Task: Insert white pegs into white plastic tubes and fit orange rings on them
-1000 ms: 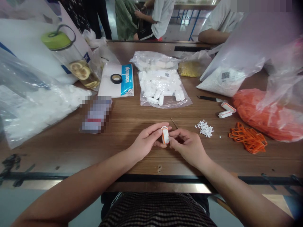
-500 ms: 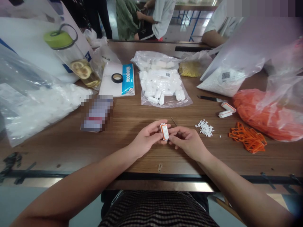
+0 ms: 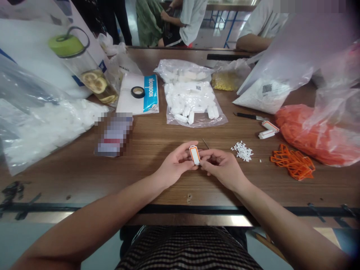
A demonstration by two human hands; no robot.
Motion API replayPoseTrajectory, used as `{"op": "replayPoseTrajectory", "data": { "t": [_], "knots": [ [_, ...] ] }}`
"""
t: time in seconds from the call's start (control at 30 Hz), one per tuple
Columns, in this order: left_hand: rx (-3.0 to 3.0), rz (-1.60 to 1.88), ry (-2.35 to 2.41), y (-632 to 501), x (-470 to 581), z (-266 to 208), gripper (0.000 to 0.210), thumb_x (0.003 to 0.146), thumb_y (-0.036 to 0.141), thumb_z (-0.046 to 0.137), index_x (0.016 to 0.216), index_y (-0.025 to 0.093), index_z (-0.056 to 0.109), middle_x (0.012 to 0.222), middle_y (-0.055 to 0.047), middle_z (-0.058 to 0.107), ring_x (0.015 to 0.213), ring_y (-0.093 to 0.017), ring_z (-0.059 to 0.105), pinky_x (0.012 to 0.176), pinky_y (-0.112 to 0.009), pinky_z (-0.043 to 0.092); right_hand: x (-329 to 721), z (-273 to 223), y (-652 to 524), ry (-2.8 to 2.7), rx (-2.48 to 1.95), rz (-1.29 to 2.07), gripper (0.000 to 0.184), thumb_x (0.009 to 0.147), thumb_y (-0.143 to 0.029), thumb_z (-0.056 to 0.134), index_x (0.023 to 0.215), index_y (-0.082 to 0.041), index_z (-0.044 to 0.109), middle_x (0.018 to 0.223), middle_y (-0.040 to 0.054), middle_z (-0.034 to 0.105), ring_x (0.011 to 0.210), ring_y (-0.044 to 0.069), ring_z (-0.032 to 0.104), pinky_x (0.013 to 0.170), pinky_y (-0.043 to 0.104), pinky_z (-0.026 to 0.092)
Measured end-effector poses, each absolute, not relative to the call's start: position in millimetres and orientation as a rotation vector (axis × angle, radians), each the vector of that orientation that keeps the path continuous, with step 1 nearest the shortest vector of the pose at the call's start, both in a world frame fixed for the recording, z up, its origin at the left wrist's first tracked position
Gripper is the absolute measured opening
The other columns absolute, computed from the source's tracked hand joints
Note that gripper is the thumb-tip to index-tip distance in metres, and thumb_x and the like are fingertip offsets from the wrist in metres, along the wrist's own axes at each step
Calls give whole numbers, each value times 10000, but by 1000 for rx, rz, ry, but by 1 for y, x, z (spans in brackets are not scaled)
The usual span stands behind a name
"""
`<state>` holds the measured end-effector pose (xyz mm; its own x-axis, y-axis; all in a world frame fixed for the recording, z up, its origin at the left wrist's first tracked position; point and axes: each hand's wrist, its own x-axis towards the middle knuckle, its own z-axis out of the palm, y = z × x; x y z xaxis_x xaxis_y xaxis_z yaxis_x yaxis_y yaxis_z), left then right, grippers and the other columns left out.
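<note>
My left hand [image 3: 177, 162] pinches a small white connector housing [image 3: 194, 155] between thumb and fingers. The housing has an orange rim and rows of small holes on the side facing me. At its lower right edge are the closed fingertips of my right hand [image 3: 222, 165]; whatever they pinch is hidden or too small to name. A thin rod [image 3: 205, 143] sticks out beyond the right fingers, and I cannot tell whether it is held or lies on the table. Right of that hand lies a pile of tiny white plugs [image 3: 243, 151].
Orange frame seals [image 3: 294, 163] lie at right, beside a bag of orange parts [image 3: 303, 131]. Two white housings [image 3: 267, 134] and a black-handled knife-like tool [image 3: 249, 116] lie behind. A bag of white housings [image 3: 194, 97], notebook [image 3: 129, 101], tape roll [image 3: 138, 92], phone [image 3: 115, 135] and bottle [image 3: 92, 77] stand around.
The view has shifted slightly. The connector housing is tilted a little differently in my left fingers, and both hands stay nearly in place.
</note>
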<state>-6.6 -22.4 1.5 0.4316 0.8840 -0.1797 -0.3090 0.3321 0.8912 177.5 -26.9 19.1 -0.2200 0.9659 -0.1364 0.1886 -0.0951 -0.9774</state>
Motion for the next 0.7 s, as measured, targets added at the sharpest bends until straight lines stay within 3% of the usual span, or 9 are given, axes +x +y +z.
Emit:
{"op": "replayPoseTrajectory", "data": {
  "t": [0.27, 0.4, 0.53, 0.7],
  "knots": [
    [1095, 886, 781, -23, -8, 4, 430, 928, 156, 544, 1346, 249, 505, 1249, -112, 645, 1190, -234, 603, 867, -328, 571, 176, 21, -28, -1513, -1384, 1274, 73, 746, -249, 693, 756, -180, 715, 652, 9, 700, 553, 102, 582, 543, 250, 470],
    [1181, 850, 765, -25, -10, 3, 374, 968, 215, 507, 1342, 227, 517, 1224, -116, 646, 1118, -218, 632, 843, -327, 591, 179, 24, -26, -1516, -1407, 1319, 172, 765, -296, 677, 645, -173, 669, 530, -11, 632, 480, 88, 524, 489, 230, 425],
    [1220, 834, 702, -23, -12, 1, 340, 987, 251, 503, 1325, 243, 539, 1248, -98, 641, 1150, -211, 616, 860, -307, 587, 179, 23, -31, -1617, -1398, 1079, 183, 779, -279, 670, 628, -176, 663, 564, -10, 646, 510, 85, 523, 511, 223, 411],
    [1234, 820, 675, -21, -15, 0, 338, 982, 268, 527, 1319, 260, 564, 1250, -80, 639, 1048, -183, 647, 868, -317, 582, 178, 20, -36, -1731, -1345, 815, 218, 816, -296, 678, 632, -179, 664, 583, -15, 642, 513, 82, 514, 518, 224, 394]
  ]
}}
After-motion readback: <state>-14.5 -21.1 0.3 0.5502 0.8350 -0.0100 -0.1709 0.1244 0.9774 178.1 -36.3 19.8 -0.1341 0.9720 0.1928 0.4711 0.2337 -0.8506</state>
